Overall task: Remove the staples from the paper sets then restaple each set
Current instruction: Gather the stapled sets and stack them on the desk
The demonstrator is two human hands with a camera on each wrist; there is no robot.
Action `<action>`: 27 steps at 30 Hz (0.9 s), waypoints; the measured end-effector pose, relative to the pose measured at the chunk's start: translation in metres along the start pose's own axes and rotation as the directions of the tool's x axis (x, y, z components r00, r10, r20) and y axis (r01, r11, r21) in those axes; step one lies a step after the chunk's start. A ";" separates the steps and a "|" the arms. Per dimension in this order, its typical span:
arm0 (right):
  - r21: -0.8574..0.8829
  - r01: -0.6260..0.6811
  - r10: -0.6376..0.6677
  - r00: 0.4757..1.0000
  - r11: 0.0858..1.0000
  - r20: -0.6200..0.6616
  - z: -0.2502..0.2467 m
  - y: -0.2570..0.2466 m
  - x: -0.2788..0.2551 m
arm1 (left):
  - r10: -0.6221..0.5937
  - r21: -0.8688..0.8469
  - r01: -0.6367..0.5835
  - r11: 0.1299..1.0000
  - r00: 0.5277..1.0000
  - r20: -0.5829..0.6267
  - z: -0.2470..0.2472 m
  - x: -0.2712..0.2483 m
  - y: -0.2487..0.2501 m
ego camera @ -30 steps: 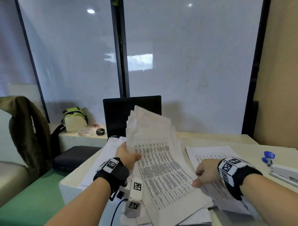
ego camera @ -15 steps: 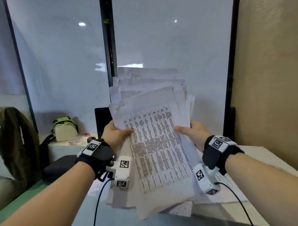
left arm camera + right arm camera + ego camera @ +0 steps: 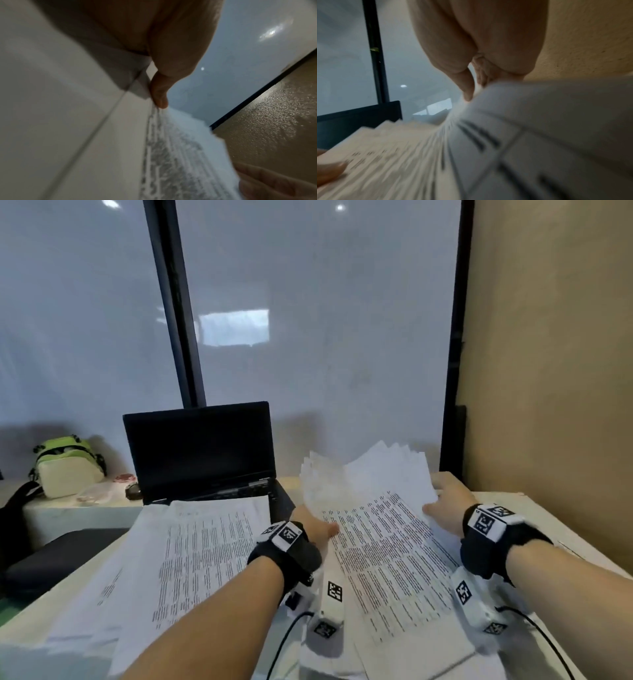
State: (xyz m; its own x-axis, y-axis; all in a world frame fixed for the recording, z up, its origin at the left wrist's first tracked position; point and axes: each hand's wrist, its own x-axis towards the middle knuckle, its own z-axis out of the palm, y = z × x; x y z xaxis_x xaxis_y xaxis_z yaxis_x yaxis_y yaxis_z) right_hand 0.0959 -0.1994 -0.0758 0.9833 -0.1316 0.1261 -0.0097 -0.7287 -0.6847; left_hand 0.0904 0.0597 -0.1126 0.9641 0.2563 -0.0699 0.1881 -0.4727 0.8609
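Observation:
A thick, fanned stack of printed paper sets [image 3: 387, 559] lies low over the right half of the table [image 3: 534, 505], with its far ends still lifted. My left hand [image 3: 317, 530] grips its left edge, the thumb [image 3: 158, 94] on the top sheet [image 3: 180, 155] and the fingers hidden beneath. On the right edge, my right hand [image 3: 445, 505] holds the stack, and its thumb [image 3: 466, 88] presses on the curved top sheets [image 3: 505, 135]. Both wrist views are blurred.
More printed sheets [image 3: 191, 553] spread over the left half of the table. An open black laptop [image 3: 202, 450] stands behind them. A green-and-cream bag [image 3: 68, 463] sits on a ledge at the far left, above a dark case [image 3: 51, 559]. A tan wall [image 3: 548, 371] closes the right side.
Both hands held the stack raised upright half a second ago. It has since come down and to the right, nearly flat over the table, and the view has tilted lower.

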 end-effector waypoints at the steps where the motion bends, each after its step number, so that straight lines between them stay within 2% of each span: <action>1: -0.011 -0.036 0.036 0.999 0.999 0.012 0.002 0.004 0.005 | -0.020 0.072 0.017 0.997 0.999 0.041 0.003 -0.001 -0.001; 3: -0.056 -0.075 0.076 0.997 0.996 0.019 0.003 0.003 0.010 | -0.048 0.165 0.030 0.986 0.993 0.109 0.004 0.001 -0.002; 5: -0.094 -0.004 0.007 0.999 0.996 0.036 0.002 -0.008 0.009 | -0.034 0.201 0.013 0.980 0.994 0.103 -0.004 0.005 0.000; 7: -0.096 0.076 -0.065 0.991 0.992 0.113 0.004 -0.027 0.003 | -0.019 0.212 0.000 0.977 0.996 0.090 -0.021 0.002 0.006; 11: -0.091 0.210 -0.169 0.929 0.973 0.329 0.020 -0.071 -0.024 | -0.047 0.175 0.032 0.984 0.996 0.079 -0.069 -0.007 0.004; 14: -0.117 0.285 -0.203 0.865 0.951 0.459 0.041 -0.101 -0.044 | -0.084 0.265 0.070 0.962 0.995 0.044 -0.114 -0.016 -0.010; 17: -0.082 0.282 -0.192 0.812 0.956 0.551 0.073 -0.124 -0.058 | -0.124 0.458 0.127 0.880 0.992 -0.037 -0.162 -0.014 -0.041; 20: -0.065 0.289 -0.191 0.770 0.955 0.609 0.107 -0.145 -0.064 | -0.159 0.646 0.226 0.729 0.974 -0.161 -0.201 -0.025 -0.066; 22: -0.092 0.290 -0.166 0.750 0.953 0.640 0.127 -0.154 -0.066 | -0.197 0.647 0.279 0.710 0.960 -0.198 -0.219 -0.036 -0.083; 25: -0.153 0.315 -0.128 0.714 0.937 0.689 0.150 -0.162 -0.069 | -0.274 0.553 0.355 0.754 0.935 -0.227 -0.242 -0.041 -0.113; 27: -0.197 0.366 -0.137 0.710 0.910 0.691 0.161 -0.165 -0.069 | -0.350 0.472 0.431 0.769 0.902 -0.253 -0.256 -0.033 -0.129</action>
State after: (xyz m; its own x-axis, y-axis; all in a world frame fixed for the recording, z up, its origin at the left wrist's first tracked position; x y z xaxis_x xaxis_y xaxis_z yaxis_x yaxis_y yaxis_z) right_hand 0.0586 0.0384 -0.0870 0.8253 0.4703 -0.3126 0.3155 -0.8431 -0.4355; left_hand -0.0137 0.3277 -0.0927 0.7564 0.6097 -0.2369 0.6484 -0.6515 0.3938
